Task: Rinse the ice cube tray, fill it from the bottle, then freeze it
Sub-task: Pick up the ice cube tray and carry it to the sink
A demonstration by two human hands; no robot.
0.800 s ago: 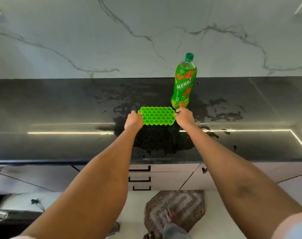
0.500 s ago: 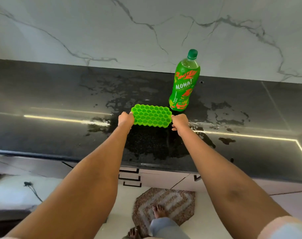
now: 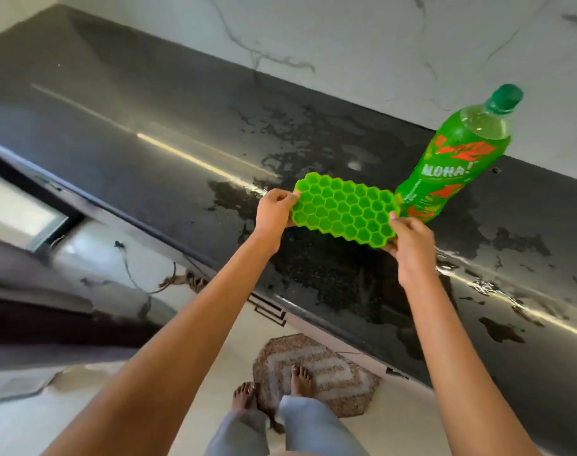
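Note:
A bright green honeycomb ice cube tray [image 3: 344, 212] is held level above the wet black countertop [image 3: 168, 166]. My left hand [image 3: 274, 210] pinches its left end and my right hand [image 3: 408, 243] grips its right near corner. Just behind the tray's right end stands a green soda bottle [image 3: 455, 162] with a dark green cap, upright on the counter against the marble wall. I cannot tell whether the tray's cells hold liquid.
Water puddles [image 3: 501, 334] spread over the counter around and right of the tray. White drawers [image 3: 270, 311] sit under the counter edge. A patterned mat [image 3: 316, 370] lies on the floor by my bare feet. A dark appliance edge [image 3: 33, 205] is at left.
The tray has risen off the counter in both hands and come toward me. My view has swung left and tilted, so the counter now runs diagonally.

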